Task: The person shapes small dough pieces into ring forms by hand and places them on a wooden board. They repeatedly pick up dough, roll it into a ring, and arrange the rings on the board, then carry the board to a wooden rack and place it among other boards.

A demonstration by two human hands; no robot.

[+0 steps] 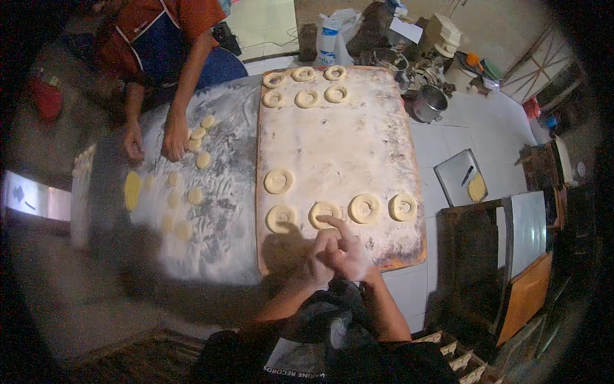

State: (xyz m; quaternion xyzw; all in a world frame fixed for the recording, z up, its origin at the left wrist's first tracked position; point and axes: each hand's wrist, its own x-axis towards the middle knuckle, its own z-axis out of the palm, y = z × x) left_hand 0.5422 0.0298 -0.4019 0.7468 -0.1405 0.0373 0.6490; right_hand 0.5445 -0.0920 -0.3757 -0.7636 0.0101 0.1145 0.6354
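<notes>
My left hand [318,262] and my right hand [348,256] meet, flour-dusted, over the front of a floured board [332,147]. Their fingers are closed together and overlap, hiding whatever may be between them. One raised finger reaches over a dough ring [325,209]. Other rings [281,225] [364,208] [403,207] sit in the same front row, with one [279,181] behind at the left. Two rows of smaller-looking rings [307,98] lie along the board's back end.
A co-worker's hands [174,137] [133,144] are over the floured table [224,115] at left, among small dough rounds [203,160] and a yellow piece [133,191]. Right are a tray [451,179] with a knife, a metal pot [427,102], clutter, and a dark cabinet [473,256].
</notes>
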